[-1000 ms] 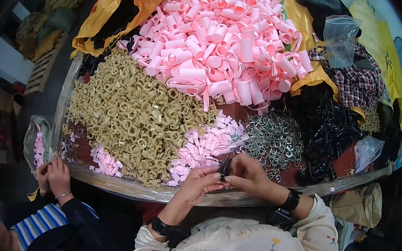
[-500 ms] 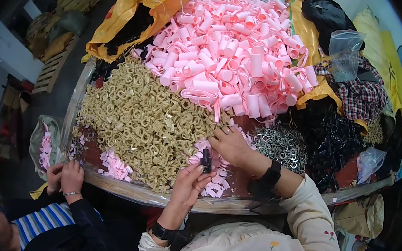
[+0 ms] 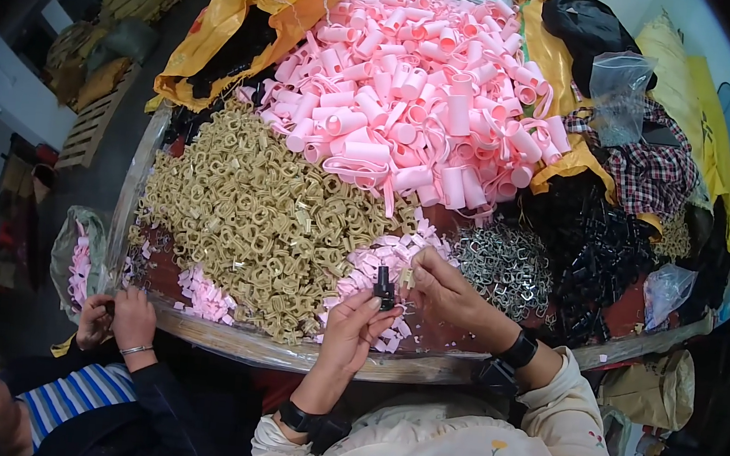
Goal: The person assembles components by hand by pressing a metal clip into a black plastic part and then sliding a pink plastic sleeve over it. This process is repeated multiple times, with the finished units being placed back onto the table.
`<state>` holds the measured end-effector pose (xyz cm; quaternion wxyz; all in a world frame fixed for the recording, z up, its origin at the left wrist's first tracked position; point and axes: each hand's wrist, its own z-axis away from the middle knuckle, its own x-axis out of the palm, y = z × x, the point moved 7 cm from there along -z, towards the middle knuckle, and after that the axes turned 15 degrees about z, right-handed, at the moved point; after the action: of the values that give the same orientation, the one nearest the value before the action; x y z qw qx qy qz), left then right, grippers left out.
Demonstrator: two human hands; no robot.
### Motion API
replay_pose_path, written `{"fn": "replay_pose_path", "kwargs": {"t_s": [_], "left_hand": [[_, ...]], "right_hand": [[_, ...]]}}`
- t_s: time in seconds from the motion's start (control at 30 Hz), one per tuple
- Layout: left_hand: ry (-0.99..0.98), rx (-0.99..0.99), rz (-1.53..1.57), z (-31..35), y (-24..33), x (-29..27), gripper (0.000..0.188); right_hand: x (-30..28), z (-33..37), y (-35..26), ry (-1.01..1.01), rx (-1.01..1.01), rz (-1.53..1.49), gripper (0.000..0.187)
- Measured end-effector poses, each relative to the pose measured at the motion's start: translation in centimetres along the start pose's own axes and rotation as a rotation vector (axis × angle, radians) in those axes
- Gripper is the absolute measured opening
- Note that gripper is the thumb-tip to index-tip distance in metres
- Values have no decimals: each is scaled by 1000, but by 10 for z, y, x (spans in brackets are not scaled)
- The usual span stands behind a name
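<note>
Left hand (image 3: 352, 329): raised from 6 o'clock, forearm near vertical, fingers curled, thumb and fingertips pinched together at 1 o'clock. Dark band on wrist. Right hand (image 3: 443, 291): forearm enters from 4 o'clock, palm down, fingers bent toward 9 o'clock, close beside left fingertips. Dark wristband.

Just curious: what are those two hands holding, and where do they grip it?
The left hand pinches a small black piece by its lower end; the right hand holds a small tan piece.

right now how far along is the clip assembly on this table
Done: cannot tell, no finished pile stands out. In hand: left hand pinches a small black plastic piece, right hand against it. Left: heaps of tan plastic clips, silver wire springs, black plastic parts.
</note>
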<state>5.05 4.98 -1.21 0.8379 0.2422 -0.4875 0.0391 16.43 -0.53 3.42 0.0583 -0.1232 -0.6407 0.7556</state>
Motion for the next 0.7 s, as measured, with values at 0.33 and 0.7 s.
{"fn": "replay_pose_path", "kwargs": {"t_s": [0.33,0.7], "left_hand": [[-25,-59,-34,4,-9,6,25],[-96,-172,73,1,-21,-2,27]], "right_hand": [[-2,8,-4,19,-272,-4,18],[5,8,7,37,-268,33,15]]}}
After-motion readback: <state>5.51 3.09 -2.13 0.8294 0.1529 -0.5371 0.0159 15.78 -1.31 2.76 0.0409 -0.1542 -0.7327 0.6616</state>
